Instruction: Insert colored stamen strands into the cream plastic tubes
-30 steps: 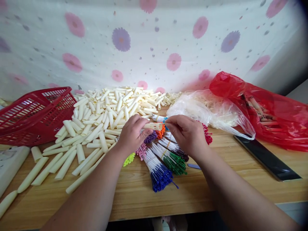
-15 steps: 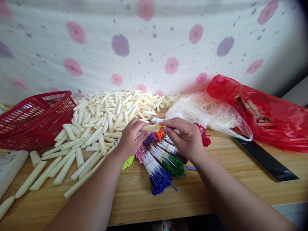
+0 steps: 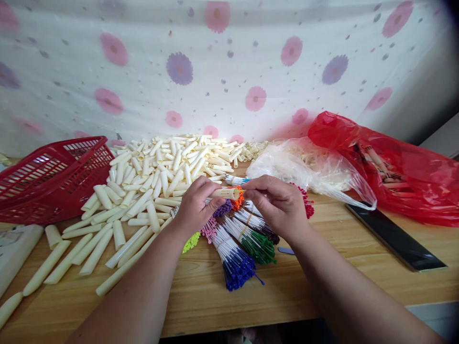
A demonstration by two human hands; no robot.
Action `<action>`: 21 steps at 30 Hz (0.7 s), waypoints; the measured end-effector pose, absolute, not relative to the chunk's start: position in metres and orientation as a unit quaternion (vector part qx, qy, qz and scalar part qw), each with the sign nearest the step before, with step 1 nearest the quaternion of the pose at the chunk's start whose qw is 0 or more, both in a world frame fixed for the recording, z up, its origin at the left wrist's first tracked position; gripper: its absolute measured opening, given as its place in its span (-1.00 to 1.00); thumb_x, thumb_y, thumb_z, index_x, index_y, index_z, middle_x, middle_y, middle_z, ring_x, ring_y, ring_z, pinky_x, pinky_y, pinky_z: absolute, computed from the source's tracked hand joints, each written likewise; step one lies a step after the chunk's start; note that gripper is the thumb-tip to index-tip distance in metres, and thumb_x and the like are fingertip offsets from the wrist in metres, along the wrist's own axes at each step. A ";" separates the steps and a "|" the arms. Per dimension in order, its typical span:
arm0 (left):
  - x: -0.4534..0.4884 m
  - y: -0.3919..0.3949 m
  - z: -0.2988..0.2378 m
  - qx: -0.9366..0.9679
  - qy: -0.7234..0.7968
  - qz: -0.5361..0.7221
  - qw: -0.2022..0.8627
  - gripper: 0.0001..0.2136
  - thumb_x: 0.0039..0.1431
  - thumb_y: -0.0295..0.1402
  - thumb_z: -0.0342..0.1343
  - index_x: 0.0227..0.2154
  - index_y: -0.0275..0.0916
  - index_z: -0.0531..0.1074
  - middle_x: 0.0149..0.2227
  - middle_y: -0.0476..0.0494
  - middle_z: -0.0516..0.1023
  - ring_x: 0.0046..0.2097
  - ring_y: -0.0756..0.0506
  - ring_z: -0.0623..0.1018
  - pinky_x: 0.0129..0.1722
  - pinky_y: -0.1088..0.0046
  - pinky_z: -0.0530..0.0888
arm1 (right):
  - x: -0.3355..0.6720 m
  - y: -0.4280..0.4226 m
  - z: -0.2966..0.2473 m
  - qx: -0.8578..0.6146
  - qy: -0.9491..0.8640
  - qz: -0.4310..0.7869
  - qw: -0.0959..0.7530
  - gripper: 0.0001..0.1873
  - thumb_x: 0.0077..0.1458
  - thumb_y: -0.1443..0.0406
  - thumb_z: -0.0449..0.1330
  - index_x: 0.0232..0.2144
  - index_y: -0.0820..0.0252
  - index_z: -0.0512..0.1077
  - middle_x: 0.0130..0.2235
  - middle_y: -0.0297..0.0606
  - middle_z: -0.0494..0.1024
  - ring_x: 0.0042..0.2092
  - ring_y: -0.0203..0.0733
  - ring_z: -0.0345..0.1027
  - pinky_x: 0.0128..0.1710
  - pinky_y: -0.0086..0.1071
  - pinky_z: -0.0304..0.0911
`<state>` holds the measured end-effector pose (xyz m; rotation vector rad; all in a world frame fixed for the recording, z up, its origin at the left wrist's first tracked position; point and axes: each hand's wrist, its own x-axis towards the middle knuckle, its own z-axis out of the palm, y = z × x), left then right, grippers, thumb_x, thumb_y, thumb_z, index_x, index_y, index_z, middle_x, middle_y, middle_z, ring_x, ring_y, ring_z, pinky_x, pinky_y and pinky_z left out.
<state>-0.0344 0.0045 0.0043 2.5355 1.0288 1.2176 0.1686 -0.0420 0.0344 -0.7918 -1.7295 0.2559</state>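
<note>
My left hand (image 3: 196, 204) is closed on a short cream plastic tube (image 3: 225, 193), whose open end points right. Small markings show on the tube's side. Just right of that opening, my right hand (image 3: 276, 203) pinches a thin yellow stick (image 3: 244, 190); its far end seems to be at or in the tube's mouth, but I cannot tell how deep. Below the hands lie bundles of thin white sticks with coloured tips: blue (image 3: 236, 272), green (image 3: 261, 248), pink (image 3: 208, 229), purple (image 3: 223, 208) and orange (image 3: 237, 200). Some bundles are partly hidden by my right hand.
A big heap of cream tubes (image 3: 158, 172) spreads over the left and back. A red basket (image 3: 57, 181) stands at left, near a white power strip (image 3: 17, 248). On the right are a clear bag (image 3: 287, 160), a red bag (image 3: 423, 186) and a flat black object (image 3: 398, 239).
My right hand has shifted slightly right along the yellow stick, and less of the stick shows by the tube's opening. The left hand and the tube stay nearly in place.
</note>
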 end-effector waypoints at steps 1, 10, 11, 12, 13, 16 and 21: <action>-0.034 0.005 0.004 0.844 0.342 0.409 0.065 -0.56 0.21 -0.01 -0.10 -0.23 -0.30 0.46 -0.30 -0.16 0.37 -0.22 -0.11 0.42 -0.20 0.35 0.38 | 0.169 -0.042 0.034 -0.347 -0.728 0.134 0.576 -0.86 0.08 0.41 0.15 -0.36 0.18 0.51 -0.40 -0.32 0.58 -0.35 -0.30 0.45 -0.33 -0.38 0.37; -0.034 0.003 0.008 0.816 0.336 0.470 0.002 -0.67 0.17 -0.08 0.03 -0.23 -0.24 0.47 -0.26 -0.16 0.40 -0.17 -0.11 0.46 -0.16 0.33 0.43 | 0.169 -0.037 0.030 -0.327 -0.660 0.379 0.561 -0.90 0.04 0.30 0.24 -0.33 0.18 0.50 -0.42 -0.32 0.59 -0.40 -0.32 0.45 -0.40 -0.41 0.38; -0.033 0.003 0.008 0.816 0.334 0.472 0.001 -0.69 0.17 -0.10 0.05 -0.22 -0.23 0.47 -0.24 -0.17 0.42 -0.16 -0.11 0.46 -0.15 0.33 0.44 | 0.168 -0.036 0.030 -0.318 -0.651 0.394 0.566 -0.90 0.03 0.29 0.25 -0.34 0.18 0.50 -0.42 -0.32 0.59 -0.39 -0.32 0.46 -0.39 -0.41 0.38; -0.033 0.002 0.008 0.816 0.331 0.474 0.000 -0.72 0.17 -0.13 0.07 -0.21 -0.23 0.47 -0.23 -0.18 0.44 -0.15 -0.12 0.47 -0.14 0.32 0.44 | 0.168 -0.035 0.030 -0.311 -0.642 0.406 0.572 -0.90 0.02 0.28 0.26 -0.36 0.18 0.48 -0.43 -0.32 0.58 -0.40 -0.32 0.45 -0.40 -0.41 0.38; -0.032 0.002 0.008 0.817 0.327 0.476 -0.002 -0.74 0.17 -0.16 0.09 -0.21 -0.22 0.47 -0.23 -0.19 0.47 -0.15 -0.12 0.48 -0.13 0.31 0.44 | 0.167 -0.034 0.029 -0.307 -0.636 0.409 0.578 -0.90 0.01 0.28 0.27 -0.38 0.19 0.47 -0.45 -0.33 0.56 -0.42 -0.34 0.43 -0.42 -0.43 0.36; -0.031 0.001 0.008 0.817 0.312 0.485 -0.017 -0.79 0.14 -0.27 0.15 -0.20 -0.23 0.47 -0.23 -0.20 0.52 -0.15 -0.13 0.50 -0.13 0.30 0.45 | 0.166 -0.033 0.028 -0.309 -0.660 0.346 0.591 -0.92 -0.01 0.31 0.28 -0.45 0.19 0.45 -0.46 -0.36 0.50 -0.42 -0.36 0.37 -0.42 -0.44 0.32; -0.030 -0.001 0.009 0.805 0.311 0.505 -0.030 -0.81 0.10 -0.33 0.20 -0.22 -0.22 0.50 -0.27 -0.19 0.56 -0.20 -0.12 0.53 -0.17 0.32 0.47 | 0.163 -0.032 0.027 -0.292 -0.714 0.214 0.600 -0.96 0.04 0.38 0.24 -0.43 0.16 0.48 -0.41 -0.33 0.53 -0.33 -0.31 0.39 -0.31 -0.38 0.34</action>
